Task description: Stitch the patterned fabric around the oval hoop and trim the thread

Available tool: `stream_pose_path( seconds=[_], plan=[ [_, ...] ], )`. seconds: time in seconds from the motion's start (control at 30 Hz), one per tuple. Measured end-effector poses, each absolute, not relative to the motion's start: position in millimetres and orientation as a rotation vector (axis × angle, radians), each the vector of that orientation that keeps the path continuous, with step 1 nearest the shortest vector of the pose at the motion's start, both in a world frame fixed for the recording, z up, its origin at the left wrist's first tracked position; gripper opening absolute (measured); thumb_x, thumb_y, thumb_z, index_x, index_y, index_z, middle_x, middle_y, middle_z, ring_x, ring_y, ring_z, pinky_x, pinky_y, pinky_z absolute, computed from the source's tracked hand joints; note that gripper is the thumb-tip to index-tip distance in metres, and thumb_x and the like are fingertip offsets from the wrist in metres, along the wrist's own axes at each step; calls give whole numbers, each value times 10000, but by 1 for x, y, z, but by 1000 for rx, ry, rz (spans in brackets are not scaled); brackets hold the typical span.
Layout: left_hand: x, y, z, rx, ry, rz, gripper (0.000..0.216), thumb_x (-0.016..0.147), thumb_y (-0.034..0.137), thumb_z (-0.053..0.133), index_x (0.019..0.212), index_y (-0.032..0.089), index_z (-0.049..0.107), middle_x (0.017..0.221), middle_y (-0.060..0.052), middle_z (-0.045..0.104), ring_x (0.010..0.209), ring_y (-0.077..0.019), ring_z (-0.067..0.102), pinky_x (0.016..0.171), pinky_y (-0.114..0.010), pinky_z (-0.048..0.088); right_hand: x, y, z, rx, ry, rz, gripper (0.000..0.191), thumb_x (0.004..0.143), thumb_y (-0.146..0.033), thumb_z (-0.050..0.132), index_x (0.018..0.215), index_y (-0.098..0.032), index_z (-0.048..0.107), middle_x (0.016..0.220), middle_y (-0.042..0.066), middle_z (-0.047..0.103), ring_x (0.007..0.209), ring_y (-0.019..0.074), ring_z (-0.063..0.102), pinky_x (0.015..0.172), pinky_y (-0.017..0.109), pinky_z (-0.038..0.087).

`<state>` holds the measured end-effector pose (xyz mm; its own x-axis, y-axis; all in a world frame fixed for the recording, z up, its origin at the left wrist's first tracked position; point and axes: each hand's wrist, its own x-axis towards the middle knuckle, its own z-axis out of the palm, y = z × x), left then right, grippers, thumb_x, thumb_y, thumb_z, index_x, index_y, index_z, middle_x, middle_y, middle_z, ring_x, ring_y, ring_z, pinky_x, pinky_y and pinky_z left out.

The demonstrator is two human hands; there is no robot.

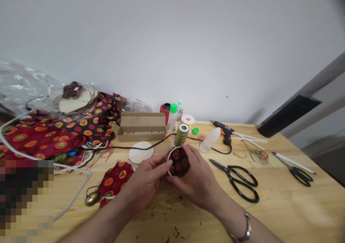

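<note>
Between both hands is a round, fabric-covered disc (179, 163), dark with orange flower rings and a pale edge on its left side. My left hand (152, 173) grips its left rim, thumb on the front. My right hand (195, 180) is closed round the right and lower edge, its fingers along the top. Just behind the disc stands an olive-green thread spool (181, 135). A white oval card (141, 152) lies behind my left hand. Nearer on the left are a red patterned fabric piece (117, 178) and a brass bell (92, 197).
Black-handled scissors (242, 185) lie right of my hands, and smaller scissors (298, 173) farther right. Behind are a glue gun (225, 130), a squeeze bottle (211, 140) and an open cardboard box (142, 133). Patterned cloth (88, 122) and a white cable (20, 153) occupy the left.
</note>
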<state>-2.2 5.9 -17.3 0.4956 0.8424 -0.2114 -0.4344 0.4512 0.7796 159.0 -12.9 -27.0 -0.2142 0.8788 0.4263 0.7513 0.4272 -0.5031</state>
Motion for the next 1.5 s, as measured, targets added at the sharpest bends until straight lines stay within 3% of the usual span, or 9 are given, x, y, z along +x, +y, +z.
stream_pose_path(
  seconds=[0.13,0.3,0.4,0.47,0.53,0.63,1.07,1.5],
  plan=[
    [-3,5,-19,838,716,852,315,785,194,646,1099,212,659,997,-40,713,917,-182,627,812,-266,478,159,-13,-31,-1346,-2023,229,719,721,-379,661,1304,-90,356,1237,200,501,1167,294,473,973,441,440],
    [-4,5,-21,912,774,834,309,833,249,580,1133,208,641,1017,-46,710,893,-187,631,797,-275,482,162,-12,-27,-1307,-1941,343,836,642,-454,731,1312,-106,371,1248,194,507,1158,304,477,978,458,420],
    [-3,7,-22,920,753,847,314,841,262,565,1141,203,636,1019,-55,711,896,-201,637,816,-309,489,167,-6,-19,-1329,-1682,610,562,777,-393,611,1257,-146,454,1181,144,578,1057,249,557,909,411,467],
    [-3,7,-23,945,742,873,332,841,265,566,1164,212,620,1064,-56,698,954,-217,627,865,-334,478,172,0,-14,-1315,-1532,891,342,854,-361,494,1116,-160,583,1052,103,656,924,205,618,824,359,504],
    [-3,8,-23,1000,756,899,349,841,268,568,1185,228,603,1121,-50,676,1019,-226,606,913,-346,458,177,5,-10,-1254,-1458,1146,298,853,-359,492,982,-154,667,952,79,697,876,195,632,811,337,499],
    [-4,9,-23,1101,783,934,343,852,278,552,1190,239,595,1165,-43,655,1076,-232,580,952,-352,438,181,8,-8,-1160,-1383,1274,248,812,-342,565,908,-167,713,888,54,715,849,185,629,819,323,480],
    [-8,7,-27,1255,784,1016,286,879,299,506,1133,217,609,1228,-61,613,1123,-258,553,1008,-393,395,181,5,-7,-1041,-1342,1128,112,717,-215,665,796,-226,744,810,30,716,762,156,643,737,275,514],
    [-8,2,-17,1350,843,961,322,890,279,485,1196,263,585,1257,-24,596,1139,-233,537,988,-342,414,182,-1,-9,-1172,-1615,606,141,824,-224,582,862,-223,718,788,37,697,727,155,623,678,273,498]
  ],
)
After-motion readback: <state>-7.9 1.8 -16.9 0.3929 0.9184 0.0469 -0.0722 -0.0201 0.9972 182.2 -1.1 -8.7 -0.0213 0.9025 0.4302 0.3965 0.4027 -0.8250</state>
